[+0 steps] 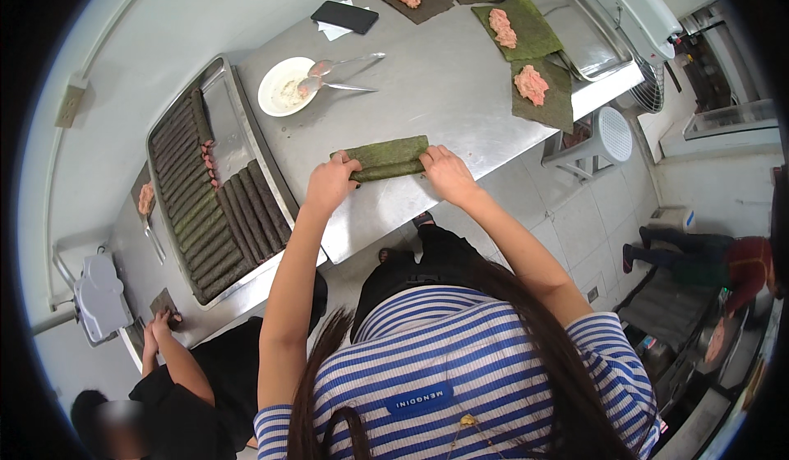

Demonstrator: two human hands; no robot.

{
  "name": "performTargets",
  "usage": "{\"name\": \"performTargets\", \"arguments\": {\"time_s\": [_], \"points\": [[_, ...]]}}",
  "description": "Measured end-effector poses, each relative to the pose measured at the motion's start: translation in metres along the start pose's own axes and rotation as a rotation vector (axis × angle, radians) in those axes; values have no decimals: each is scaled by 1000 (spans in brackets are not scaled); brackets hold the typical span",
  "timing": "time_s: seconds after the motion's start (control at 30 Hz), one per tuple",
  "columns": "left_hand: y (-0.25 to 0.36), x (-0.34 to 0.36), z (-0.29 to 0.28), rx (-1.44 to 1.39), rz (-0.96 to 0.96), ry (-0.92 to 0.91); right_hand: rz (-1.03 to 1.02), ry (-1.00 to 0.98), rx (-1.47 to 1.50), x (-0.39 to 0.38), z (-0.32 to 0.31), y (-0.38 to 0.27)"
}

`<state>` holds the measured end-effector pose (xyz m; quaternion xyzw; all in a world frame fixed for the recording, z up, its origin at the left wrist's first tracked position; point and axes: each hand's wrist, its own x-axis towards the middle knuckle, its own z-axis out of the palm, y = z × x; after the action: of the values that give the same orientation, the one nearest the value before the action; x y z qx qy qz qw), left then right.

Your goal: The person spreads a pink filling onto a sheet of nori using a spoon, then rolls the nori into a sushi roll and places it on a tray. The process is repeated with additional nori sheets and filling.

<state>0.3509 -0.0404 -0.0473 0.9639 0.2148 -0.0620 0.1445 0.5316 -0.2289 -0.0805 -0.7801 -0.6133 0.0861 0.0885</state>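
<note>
A dark green seaweed sheet (pixel 385 149), partly rolled along its near side, lies at the front edge of the steel table. My left hand (pixel 333 182) grips its left end, with thumb and fingers closed around the rolled edge. At the right end, my right hand (pixel 447 172) pinches the same edge. Any filling inside the fold is hidden from view. Beyond the sheet stands a white bowl (pixel 276 80) with some pale residue in it. Two metal spoons (pixel 349 88) rest in the bowl, their handles pointing right.
A steel tray (pixel 289 189) of seaweed rolls (pixel 193 213) sits at left. Seaweed sheets topped with pink paste (pixel 531 85) lie at the far right, beside another tray (pixel 604 62). A black phone (pixel 345 16) lies at the back. One co-worker's hands (pixel 162 327) work lower left; a stool (pixel 612 135) stands right.
</note>
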Motion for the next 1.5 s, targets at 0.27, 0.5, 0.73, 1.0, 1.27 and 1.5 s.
{"name": "performTargets", "arguments": {"time_s": [0.27, 0.5, 0.73, 1.0, 1.27, 1.5], "points": [[-13, 29, -14, -211, -44, -159, -335, 308, 22, 21, 8, -31], [2, 10, -4, -24, 114, 104, -289, 284, -55, 33, 17, -33], [7, 4, 5, 71, 53, 100, -275, 240, -90, 35, 19, -34], [8, 7, 1, 69, 15, 40, -160, 136, -14, 17, 10, 0], [5, 8, 3, 58, 4, -1, 267, 309, 476, -19, -7, 37], [9, 7, 1, 83, 6, 14, 552, 386, 602, -16, 13, -4]]}}
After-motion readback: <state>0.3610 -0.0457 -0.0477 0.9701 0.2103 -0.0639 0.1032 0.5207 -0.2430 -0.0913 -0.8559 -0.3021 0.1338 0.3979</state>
